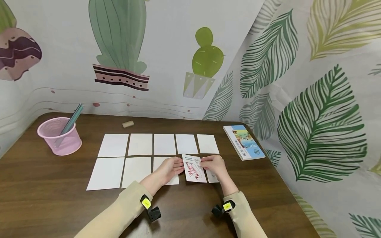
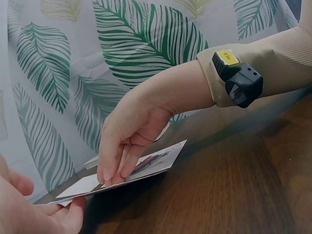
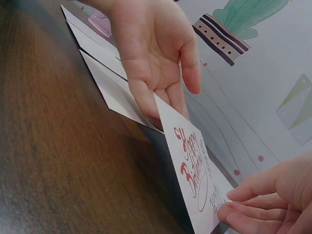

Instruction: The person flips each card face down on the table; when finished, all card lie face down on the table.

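A white birthday card (image 1: 193, 172) with red "Happy Birthday" lettering is held tilted over the front row of white cards. My right hand (image 1: 216, 165) pinches its right edge between thumb and fingers; in the right wrist view that right hand (image 3: 273, 195) is at the card's near corner. The left hand (image 1: 167, 169) is palm up with fingers extended, the fingertips under the card's left edge. In the left wrist view the card's other face shows a colourful picture (image 2: 148, 163). Beneath the right hand, another card (image 1: 212, 177) lies partly hidden on the table.
White cards (image 1: 113, 145) lie in two rows on the brown table (image 1: 44, 185). A pink mesh pen cup (image 1: 66, 145) with pens stands at left. A small beige block (image 1: 128, 124) lies behind the rows. On the right is a flat picture-covered box (image 1: 244, 142) near the table edge.
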`<state>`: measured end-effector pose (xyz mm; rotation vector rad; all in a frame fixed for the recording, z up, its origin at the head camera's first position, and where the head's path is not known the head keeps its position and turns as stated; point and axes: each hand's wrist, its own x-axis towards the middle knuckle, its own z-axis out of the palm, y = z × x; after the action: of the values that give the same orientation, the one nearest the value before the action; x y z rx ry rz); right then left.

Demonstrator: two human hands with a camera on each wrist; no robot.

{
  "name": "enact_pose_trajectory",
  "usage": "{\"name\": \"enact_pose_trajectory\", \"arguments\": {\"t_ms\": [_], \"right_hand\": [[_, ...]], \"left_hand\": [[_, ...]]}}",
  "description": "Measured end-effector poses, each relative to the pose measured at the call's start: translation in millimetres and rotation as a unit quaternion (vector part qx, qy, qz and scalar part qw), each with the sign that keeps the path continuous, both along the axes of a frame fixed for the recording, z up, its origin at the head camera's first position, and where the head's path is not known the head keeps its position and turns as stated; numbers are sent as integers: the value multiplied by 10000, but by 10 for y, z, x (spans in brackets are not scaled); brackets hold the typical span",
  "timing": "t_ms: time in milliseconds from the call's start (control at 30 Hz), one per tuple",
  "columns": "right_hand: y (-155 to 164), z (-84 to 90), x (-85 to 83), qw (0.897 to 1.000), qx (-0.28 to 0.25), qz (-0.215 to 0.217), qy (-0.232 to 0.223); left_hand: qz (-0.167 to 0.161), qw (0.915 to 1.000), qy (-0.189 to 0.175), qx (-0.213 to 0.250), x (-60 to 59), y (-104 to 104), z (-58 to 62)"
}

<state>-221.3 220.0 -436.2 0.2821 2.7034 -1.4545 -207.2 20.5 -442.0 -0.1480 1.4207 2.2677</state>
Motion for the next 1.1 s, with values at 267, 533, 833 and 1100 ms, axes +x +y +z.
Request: {"name": "enact_pose_trajectory", "arguments": {"t_ms": [267,533,833,1100], "right_hand": [[2,2,-5,10000,-78,-19,-2],[15,1,-32,9999,-101,32,-47],[-182,207,-11,9995,-62,312,84],[-365,293,54,9970,221,744,-64]], "left_hand": [[-176,9997,35,-149,8,20,-11],[-278,9995,56,-164,0,16,-13],[-307,9993,101,-175,-3,13,-35],[-340,9992,188,-61,-10,33,-42]]}}
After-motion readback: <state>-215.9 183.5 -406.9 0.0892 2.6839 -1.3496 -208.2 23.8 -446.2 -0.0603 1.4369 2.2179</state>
